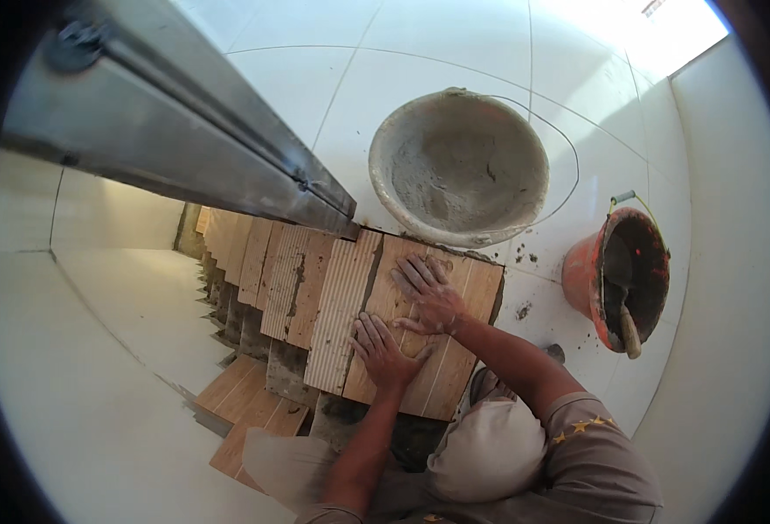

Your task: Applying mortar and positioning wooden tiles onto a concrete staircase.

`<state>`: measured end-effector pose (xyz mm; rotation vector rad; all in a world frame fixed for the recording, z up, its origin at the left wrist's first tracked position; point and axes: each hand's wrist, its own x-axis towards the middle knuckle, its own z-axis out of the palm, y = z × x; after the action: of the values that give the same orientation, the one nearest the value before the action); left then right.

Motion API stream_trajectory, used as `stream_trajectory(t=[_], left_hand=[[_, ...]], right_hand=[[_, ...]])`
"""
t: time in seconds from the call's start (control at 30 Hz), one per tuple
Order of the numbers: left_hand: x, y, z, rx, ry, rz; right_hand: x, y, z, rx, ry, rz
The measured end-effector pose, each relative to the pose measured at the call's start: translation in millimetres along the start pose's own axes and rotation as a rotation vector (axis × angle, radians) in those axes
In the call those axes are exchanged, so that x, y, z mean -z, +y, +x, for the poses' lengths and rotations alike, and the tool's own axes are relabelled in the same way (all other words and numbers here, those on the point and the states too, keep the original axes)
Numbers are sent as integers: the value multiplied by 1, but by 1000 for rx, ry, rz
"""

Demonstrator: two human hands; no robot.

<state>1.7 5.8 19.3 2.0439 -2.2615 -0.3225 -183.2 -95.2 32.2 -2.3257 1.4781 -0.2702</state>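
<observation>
Near white flooring, left hand and right hand rest, fingers spread, on wood-look tile: likely stiff, brittle, best held edgewise.

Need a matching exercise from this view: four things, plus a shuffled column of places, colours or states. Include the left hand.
Things:
1. Left hand
2. Large basin
3. Smaller bucket
4. Trowel

Descriptions:
A. Orange-red outer wall
B. Handle lying over a rim
C. Spread on a wood-look tile
D. Grey-coated, with a thin wire handle

Pairs: 1-C, 2-D, 3-A, 4-B
</observation>
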Motion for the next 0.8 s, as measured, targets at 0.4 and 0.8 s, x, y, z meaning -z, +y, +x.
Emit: stream_trajectory(t=[0.4, 0.8], left_hand=[[7, -14, 110, -109, 88, -41], [9, -2, 122, -108, 9, -73]], right_hand=[[-10, 2, -36, -224, 429, 135], [-3, -10, -66, -220, 349, 251]])
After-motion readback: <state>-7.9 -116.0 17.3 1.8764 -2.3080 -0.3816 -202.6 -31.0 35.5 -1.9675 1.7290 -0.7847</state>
